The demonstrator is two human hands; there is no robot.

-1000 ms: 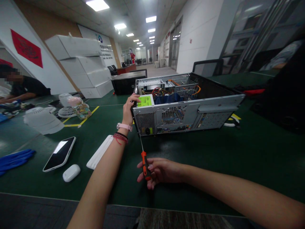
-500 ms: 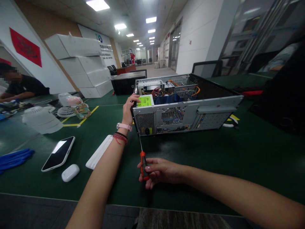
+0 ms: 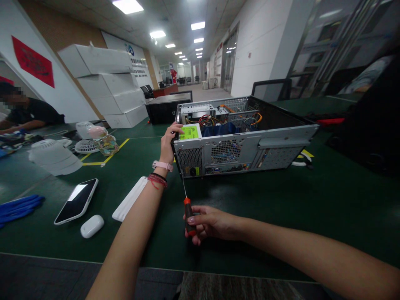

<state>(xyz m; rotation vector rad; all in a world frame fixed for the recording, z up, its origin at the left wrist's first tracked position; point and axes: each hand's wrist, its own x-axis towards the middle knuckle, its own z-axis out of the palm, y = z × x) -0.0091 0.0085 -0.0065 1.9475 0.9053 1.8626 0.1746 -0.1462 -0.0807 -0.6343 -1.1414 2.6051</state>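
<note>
An open computer case (image 3: 243, 141) lies on its side on the green table (image 3: 312, 208), its rear panel towards me. My left hand (image 3: 169, 141) grips the case's upper left corner beside the green-labelled power supply (image 3: 190, 132). My right hand (image 3: 209, 223) is closed round the orange and black handle of a screwdriver (image 3: 187, 208). The thin shaft runs up to the lower left corner of the rear panel.
A phone (image 3: 76, 201), a white earbud case (image 3: 92, 226) and a white flat strip (image 3: 129, 199) lie to the left. Blue gloves (image 3: 18, 206) and white fan parts (image 3: 54, 156) sit further left. Another person (image 3: 25, 114) sits at far left. White boxes (image 3: 106, 83) stand behind.
My right hand has closed tighter round the screwdriver handle and shifted a little. My left hand and the case stay where they were.
</note>
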